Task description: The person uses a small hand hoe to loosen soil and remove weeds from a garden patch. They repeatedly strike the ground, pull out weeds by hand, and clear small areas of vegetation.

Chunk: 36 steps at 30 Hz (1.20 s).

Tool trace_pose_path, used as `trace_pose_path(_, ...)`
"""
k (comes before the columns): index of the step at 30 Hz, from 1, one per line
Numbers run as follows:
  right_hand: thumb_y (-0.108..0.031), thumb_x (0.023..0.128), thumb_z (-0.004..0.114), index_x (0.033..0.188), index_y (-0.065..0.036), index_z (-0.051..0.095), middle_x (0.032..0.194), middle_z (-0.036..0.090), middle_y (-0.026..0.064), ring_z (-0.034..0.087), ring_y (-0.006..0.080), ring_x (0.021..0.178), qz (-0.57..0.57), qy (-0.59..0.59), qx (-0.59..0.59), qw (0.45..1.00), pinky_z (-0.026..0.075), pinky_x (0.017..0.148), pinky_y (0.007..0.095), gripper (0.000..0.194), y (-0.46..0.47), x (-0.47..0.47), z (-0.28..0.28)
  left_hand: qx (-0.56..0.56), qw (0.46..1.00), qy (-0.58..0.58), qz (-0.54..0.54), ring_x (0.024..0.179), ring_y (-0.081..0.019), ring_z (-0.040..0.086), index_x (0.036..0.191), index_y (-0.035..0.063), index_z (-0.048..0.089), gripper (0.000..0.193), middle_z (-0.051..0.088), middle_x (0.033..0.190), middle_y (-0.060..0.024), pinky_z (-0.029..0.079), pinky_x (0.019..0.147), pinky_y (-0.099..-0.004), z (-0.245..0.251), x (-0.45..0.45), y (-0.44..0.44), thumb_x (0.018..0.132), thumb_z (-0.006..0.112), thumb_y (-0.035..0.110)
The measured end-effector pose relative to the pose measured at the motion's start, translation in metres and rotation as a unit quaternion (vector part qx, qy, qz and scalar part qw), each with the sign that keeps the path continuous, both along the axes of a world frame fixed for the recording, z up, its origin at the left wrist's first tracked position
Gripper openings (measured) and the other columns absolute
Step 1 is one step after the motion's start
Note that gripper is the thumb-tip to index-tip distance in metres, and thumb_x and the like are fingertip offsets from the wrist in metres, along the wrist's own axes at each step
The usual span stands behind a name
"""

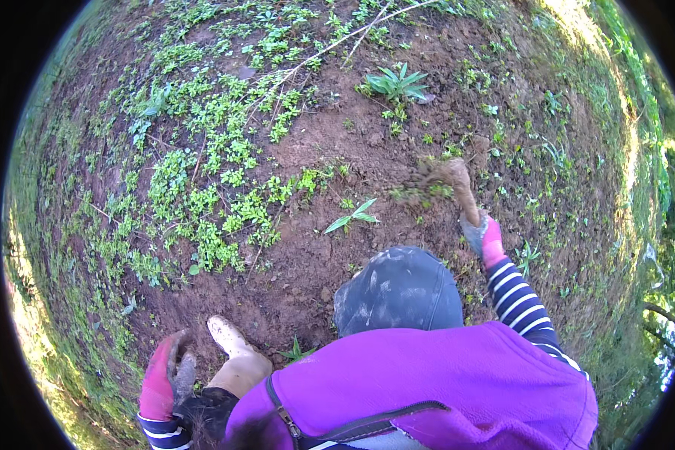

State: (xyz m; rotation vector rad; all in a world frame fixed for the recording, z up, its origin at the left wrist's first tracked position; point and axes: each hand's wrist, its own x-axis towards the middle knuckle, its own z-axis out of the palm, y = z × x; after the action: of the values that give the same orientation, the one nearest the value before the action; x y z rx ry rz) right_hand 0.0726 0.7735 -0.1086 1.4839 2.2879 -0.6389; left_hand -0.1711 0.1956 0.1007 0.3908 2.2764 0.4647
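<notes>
My right hand (484, 233), in a pink and grey work glove, is closed on the wooden handle of a soil-covered hand tool (464, 188). The tool's head is blurred at the soil and low weeds (422, 191), so its exact kind cannot be told. My left hand (171, 371), also in a muddy pink and grey glove, is held beside my leg with its fingers curved and apart; nothing shows in it. A muddy beige rubber boot (239, 354) stands just right of it. My dark trouser knee (399, 292) bears smears of dirt.
Green weeds (202, 208) spread over the brown soil at the left. A narrow-leaved plant (353, 218) grows in front of me, a leafy clump (396, 84) farther ahead. Thin dry twigs (337, 44) lie across the top. Brush borders the far right.
</notes>
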Motion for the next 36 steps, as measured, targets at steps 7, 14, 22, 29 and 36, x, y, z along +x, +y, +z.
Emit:
trace_pose_path(7,-0.035,0.093,0.061,0.108,-0.007,0.064,0.091,0.07,0.0143,0.069,0.0298,0.082,0.036,0.302,-0.162,0.939,0.056,0.076,0.0389,0.032,-0.01,-0.07,-0.012,0.012,0.999,-0.009,-0.039,0.115,-0.0242,0.06,0.132,0.0034,0.054,0.043,0.062,0.123,-0.0151,0.046,0.1,-0.0337,-0.011,-0.01,0.01,0.09,0.062,0.006)
trace_pose_path(14,-0.04,0.086,0.066,0.102,-0.011,0.065,0.092,0.069,0.019,0.065,0.0414,0.088,0.345,0.29,-0.105,0.886,0.053,0.075,0.0481,0.034,-0.08,-0.201,-0.031,0.005,0.999,0.026,-0.025,0.113,-0.0223,0.061,0.134,0.0032,0.053,0.043,0.062,0.122,-0.0131,0.046,0.099,-0.033,-0.02,-0.013,0.011,0.091,0.061,0.004)
trace_pose_path(22,-0.043,0.082,0.07,0.102,-0.014,0.067,0.092,0.07,0.0174,0.067,0.0382,0.086,0.366,0.121,-0.068,0.92,0.054,0.074,0.0469,0.035,-0.027,-0.164,-0.041,-0.023,1.0,0.018,-0.009,0.115,-0.0217,0.06,0.132,0.0035,0.054,0.043,0.062,0.123,-0.0128,0.045,0.1,-0.0328,-0.013,0.004,-0.01,0.09,0.061,0.004)
trace_pose_path(29,-0.036,0.086,0.067,0.098,-0.01,0.066,0.089,0.069,0.0177,0.067,0.0379,0.084,0.368,0.143,-0.004,0.919,0.054,0.073,0.0458,0.029,-0.032,-0.188,0.008,-0.064,0.998,0.011,-0.004,0.115,-0.0247,0.06,0.133,0.0042,0.054,0.043,0.062,0.124,-0.0145,0.045,0.1,-0.0341,-0.01,0.011,-0.02,0.09,0.062,0.007)
trace_pose_path(36,-0.034,0.089,0.063,0.1,-0.011,0.065,0.089,0.069,0.0178,0.068,0.0382,0.082,0.349,0.16,-0.039,0.923,0.055,0.072,0.0453,0.026,-0.054,-0.185,-0.035,-0.025,0.999,0.005,0.031,0.115,-0.0242,0.06,0.131,0.0034,0.055,0.041,0.061,0.123,-0.0139,0.046,0.1,-0.0333,-0.007,0.013,-0.014,0.09,0.061,0.006)
